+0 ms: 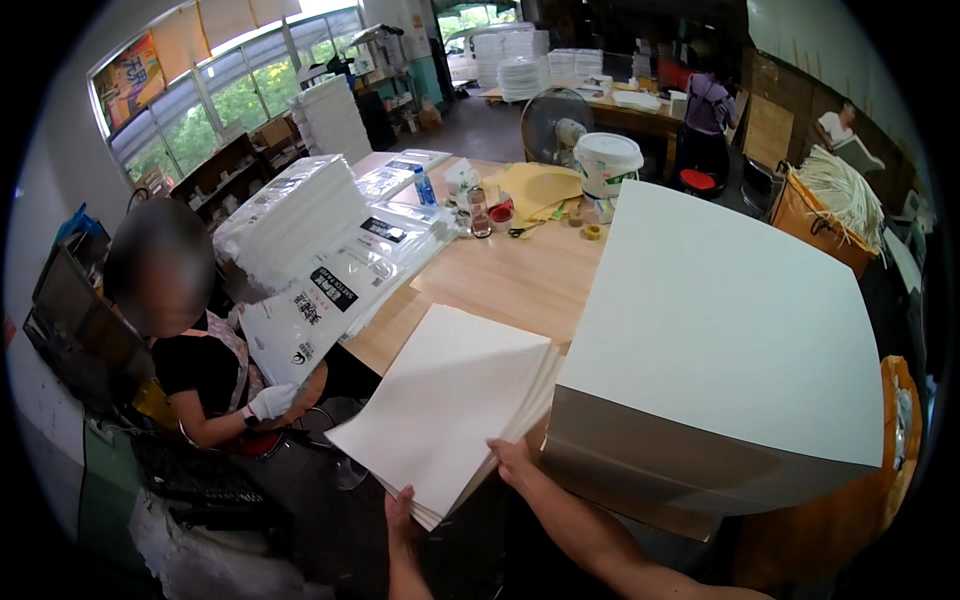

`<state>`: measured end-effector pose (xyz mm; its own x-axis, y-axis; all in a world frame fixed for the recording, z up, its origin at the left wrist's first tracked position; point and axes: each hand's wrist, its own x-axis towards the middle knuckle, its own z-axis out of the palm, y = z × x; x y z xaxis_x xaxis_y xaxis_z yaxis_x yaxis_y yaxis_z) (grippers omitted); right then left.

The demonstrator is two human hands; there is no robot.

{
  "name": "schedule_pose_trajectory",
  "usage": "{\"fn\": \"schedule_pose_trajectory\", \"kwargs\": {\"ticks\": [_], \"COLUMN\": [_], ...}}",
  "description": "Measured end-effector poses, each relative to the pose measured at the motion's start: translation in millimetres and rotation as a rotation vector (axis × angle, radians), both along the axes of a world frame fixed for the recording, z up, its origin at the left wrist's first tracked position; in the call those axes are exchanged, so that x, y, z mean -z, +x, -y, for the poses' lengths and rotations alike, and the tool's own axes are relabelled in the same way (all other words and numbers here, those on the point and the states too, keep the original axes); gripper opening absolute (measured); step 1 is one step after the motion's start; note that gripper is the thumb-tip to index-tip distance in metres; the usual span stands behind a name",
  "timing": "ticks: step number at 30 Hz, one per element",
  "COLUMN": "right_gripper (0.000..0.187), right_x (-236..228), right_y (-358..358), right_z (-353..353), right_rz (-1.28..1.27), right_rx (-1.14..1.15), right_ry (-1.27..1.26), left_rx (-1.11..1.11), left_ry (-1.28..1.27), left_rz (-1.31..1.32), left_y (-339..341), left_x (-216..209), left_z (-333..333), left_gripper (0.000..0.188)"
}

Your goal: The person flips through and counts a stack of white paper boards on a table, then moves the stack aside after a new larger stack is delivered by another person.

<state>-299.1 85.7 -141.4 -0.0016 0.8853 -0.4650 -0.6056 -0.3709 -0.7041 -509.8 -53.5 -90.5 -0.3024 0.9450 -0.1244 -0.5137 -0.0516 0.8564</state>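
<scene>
A thin stack of large white paper sheets (455,385) rests on the near edge of the table, its near corner jutting past the edge. My left hand (400,516) grips the lower corner, thumb on top and fingers hidden underneath. On the right-hand edge, my right hand (512,460) is closed with the thumb over the sheets. Those edges are slightly fanned, so the layers show. Just right of my right hand stands a tall block of white sheets (730,310), its near side in shadow.
A seated co-worker (215,370) on the left handles printed plastic bags (345,280). White bundles (290,205) sit behind. Across the wooden table (510,285) are a white bucket (608,165), a fan (555,120), scissors (525,230), tape rolls (592,232) and a blue-labelled bottle (424,187).
</scene>
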Motion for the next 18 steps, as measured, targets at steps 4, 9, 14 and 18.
{"fn": "schedule_pose_trajectory", "kwargs": {"ticks": [4, 9, 14, 18], "right_gripper": [0.042, 0.031, 0.025, 0.015], "right_x": [48.5, -8.0, -22.0, -36.1], "right_y": [14.2, 60.4, 219.8, 347.2], "right_z": [-6.1, 16.3, 177.0, 344.1], "right_rz": [0.112, 0.275, 0.434, 0.437], "right_rx": [-0.024, -0.417, -0.435, 0.54], "right_ry": [0.025, -0.021, 0.086, -0.227], "left_rx": [-0.022, 0.086, 0.22, 0.346], "left_ry": [0.026, 0.086, -0.071, -0.099], "left_rz": [0.152, 0.168, 0.326, 0.264], "left_y": [20.5, 19.8, 18.5, -4.5], "left_x": [39.5, 50.7, 105.9, 108.0], "left_z": [-12.7, -104.8, -197.3, -225.5], "left_gripper": [0.069, 0.066, 0.055, 0.049]}}
